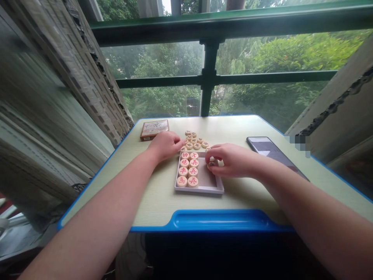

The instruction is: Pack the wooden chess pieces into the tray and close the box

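Observation:
A shallow white box (201,190) lies on the table with two columns of round wooden xiangqi pieces (193,172) in its left half, red characters up. My right hand (229,157) reaches over the box's right wall. Its curled thumb and fingers are around xiangqi pieces with dark characters (211,164) in the far right part. Just beyond the box, a loose cluster of dark-lettered pieces (193,140) lies on the table. Beside this cluster rests my left hand (166,143), fingers curled together, tips at its left edge; whether they hold a piece is hidden.
The box lid (154,129), printed with a picture, sits at the far left of the pale table (244,210). On the right lies a phone (272,153). A blue molded groove (218,220) runs along the front edge. Curtains and a green-framed window (210,58) stand behind.

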Demonstrator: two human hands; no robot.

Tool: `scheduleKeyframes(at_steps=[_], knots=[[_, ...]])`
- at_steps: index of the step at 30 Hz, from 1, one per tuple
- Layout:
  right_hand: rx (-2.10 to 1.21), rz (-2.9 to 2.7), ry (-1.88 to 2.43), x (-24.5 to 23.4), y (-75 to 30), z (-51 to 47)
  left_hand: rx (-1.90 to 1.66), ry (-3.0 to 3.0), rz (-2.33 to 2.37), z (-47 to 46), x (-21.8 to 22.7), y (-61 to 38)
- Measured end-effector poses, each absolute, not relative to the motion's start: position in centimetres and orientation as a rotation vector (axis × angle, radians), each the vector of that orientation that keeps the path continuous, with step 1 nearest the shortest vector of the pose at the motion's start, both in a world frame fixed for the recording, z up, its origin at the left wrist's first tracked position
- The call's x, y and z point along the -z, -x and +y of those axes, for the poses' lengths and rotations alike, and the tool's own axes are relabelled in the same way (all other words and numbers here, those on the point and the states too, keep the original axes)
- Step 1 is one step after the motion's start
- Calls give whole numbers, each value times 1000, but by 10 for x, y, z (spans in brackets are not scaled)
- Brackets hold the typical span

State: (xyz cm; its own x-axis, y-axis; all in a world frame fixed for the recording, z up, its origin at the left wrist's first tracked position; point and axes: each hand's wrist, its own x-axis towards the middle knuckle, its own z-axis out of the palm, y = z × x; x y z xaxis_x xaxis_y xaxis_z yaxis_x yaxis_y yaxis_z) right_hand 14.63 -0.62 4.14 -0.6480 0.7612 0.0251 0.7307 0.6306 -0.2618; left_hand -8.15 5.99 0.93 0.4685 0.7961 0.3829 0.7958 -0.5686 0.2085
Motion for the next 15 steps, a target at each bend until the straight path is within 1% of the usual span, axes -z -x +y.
scheduleKeyframes(at_steps=[4, 9, 15], knots=[[-313, -2680, 1230, -39, -146, -4, -717, -2697, 1448, 60, -9, 82], [-224, -2641, 1368, -34, -144, 2, -703, -2675, 1459, 59, -10, 81], [-291, -2651, 1316, -33, -144, 5, -700, -2676, 1468, 59, -10, 81]])
